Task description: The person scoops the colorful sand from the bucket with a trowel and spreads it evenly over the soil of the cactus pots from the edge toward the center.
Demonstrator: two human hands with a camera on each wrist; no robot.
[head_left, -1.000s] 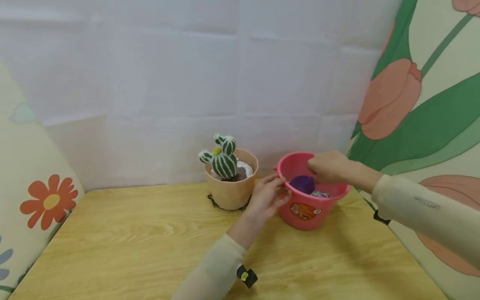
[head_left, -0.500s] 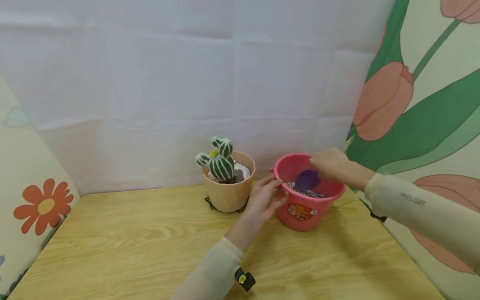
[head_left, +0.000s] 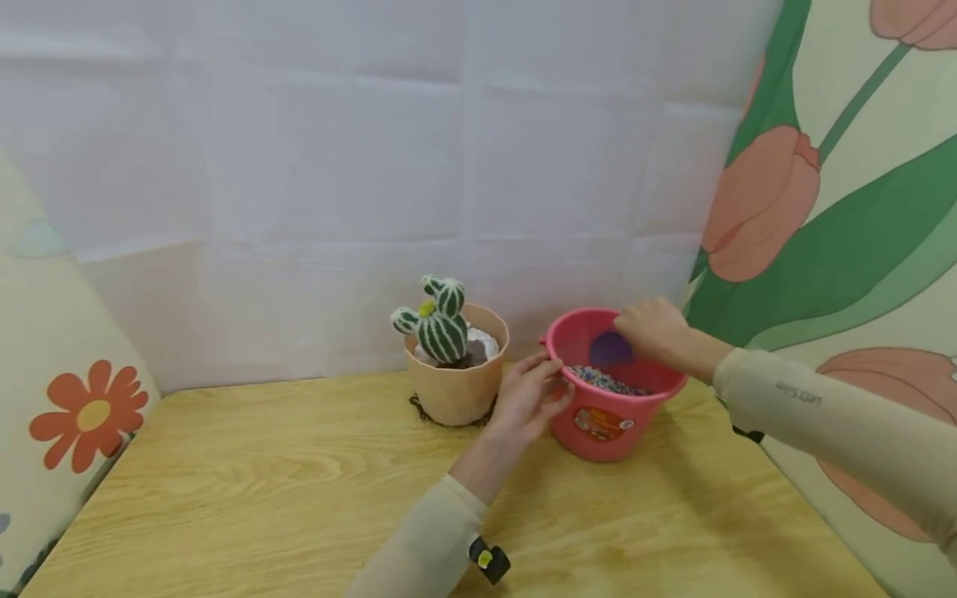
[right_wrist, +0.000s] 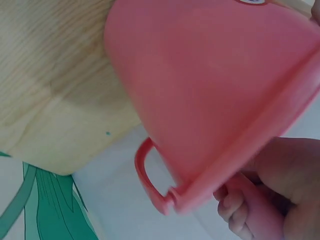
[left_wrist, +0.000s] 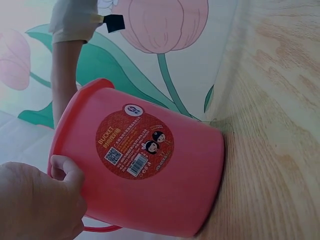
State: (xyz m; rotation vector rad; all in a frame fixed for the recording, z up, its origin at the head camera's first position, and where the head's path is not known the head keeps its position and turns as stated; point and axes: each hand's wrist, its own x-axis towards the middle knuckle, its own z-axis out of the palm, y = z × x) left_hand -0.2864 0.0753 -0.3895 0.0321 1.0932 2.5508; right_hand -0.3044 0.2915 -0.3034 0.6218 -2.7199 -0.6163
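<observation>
A pink bucket [head_left: 598,436] with a round orange-red label stands on the wooden table. My left hand [head_left: 527,394] pinches its near left rim; in the left wrist view the thumb of that hand [left_wrist: 42,200] lies against the outer wall. My right hand [head_left: 658,332] reaches over the far right rim and grips a shovel, whose purple blade [head_left: 611,348] is inside the bucket. In the right wrist view, the fingers curl round its pinkish handle [right_wrist: 257,207]. Multicoloured granules [head_left: 601,379] lie in the bucket, below the blade.
Left of the bucket, a knitted cactus [head_left: 443,332] leans in a peach pot [head_left: 456,390] that has white and brown filling. Dark crumbs ring the pot's base. A white sheet [head_left: 336,208] hangs behind the table [head_left: 299,482], with flower-printed panels at both sides.
The purple blade has moved from the near side of the bucket up towards the back, uncovering more granules. The left hand keeps its hold on the rim. The head view has shifted slightly.
</observation>
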